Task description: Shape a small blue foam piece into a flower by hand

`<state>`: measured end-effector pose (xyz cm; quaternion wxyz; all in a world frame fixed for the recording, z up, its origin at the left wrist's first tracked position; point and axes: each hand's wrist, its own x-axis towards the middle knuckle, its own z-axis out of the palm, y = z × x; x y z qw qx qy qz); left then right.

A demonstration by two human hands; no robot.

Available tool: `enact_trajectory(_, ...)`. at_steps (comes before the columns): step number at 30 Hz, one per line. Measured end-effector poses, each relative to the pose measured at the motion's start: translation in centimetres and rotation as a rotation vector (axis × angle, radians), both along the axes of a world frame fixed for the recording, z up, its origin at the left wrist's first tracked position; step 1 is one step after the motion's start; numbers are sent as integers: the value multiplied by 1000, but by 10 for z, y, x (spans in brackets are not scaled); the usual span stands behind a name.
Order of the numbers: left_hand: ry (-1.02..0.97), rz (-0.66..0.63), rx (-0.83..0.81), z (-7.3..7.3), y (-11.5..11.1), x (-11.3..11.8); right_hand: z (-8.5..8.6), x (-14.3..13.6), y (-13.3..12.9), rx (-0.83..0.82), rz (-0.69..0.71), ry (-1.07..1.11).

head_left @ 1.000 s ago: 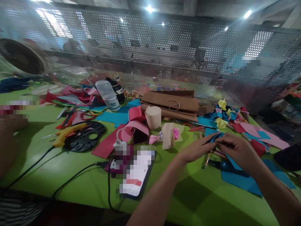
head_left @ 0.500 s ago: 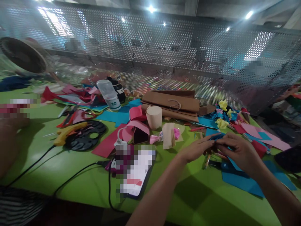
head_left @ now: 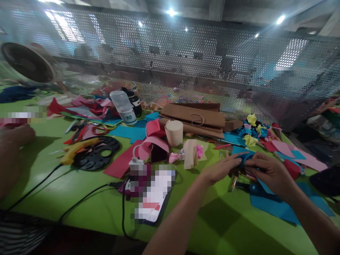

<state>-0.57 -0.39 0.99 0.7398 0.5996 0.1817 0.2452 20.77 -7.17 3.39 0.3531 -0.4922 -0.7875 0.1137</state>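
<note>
My left hand [head_left: 221,168] and my right hand [head_left: 269,172] meet at the right of the green table [head_left: 87,198], both pinching a small curled piece of blue paper [head_left: 244,157] between their fingertips. Most of the piece is hidden by my fingers. Under my right hand lies a larger sheet of blue paper [head_left: 276,202], with several small sticks or pencils [head_left: 234,182] beside it.
A phone [head_left: 152,193] with a cable lies front centre. A yellow glue gun [head_left: 77,148] rests on a black disc [head_left: 97,156]. Paper scraps, a beige paper cup [head_left: 174,132], brown paper bags [head_left: 193,118] and a plastic jar [head_left: 123,106] crowd the back. Another person's arm [head_left: 10,148] is at the left.
My hands stayed in place and worked the blue paper piece between the fingers; the fingertips closed tighter over it. The other person's hand at the left shifted slightly.
</note>
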Motion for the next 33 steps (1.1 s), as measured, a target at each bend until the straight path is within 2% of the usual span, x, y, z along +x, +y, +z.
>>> enact_trajectory(11, -17, 5, -33, 2, -1, 1, -3, -2, -3, 15, 0, -33)
enact_trajectory(18, -19, -1, -47, 4, -2, 0, 3, -7, -5, 45, 13, -84)
enact_trajectory(24, -17, -15, -27, 0, 1, 0, 9, -8, -8, 19, 17, -117)
enact_trajectory(33, -32, -14, -43, 0, 0, 1, 7, -6, -9, 54, 39, -172)
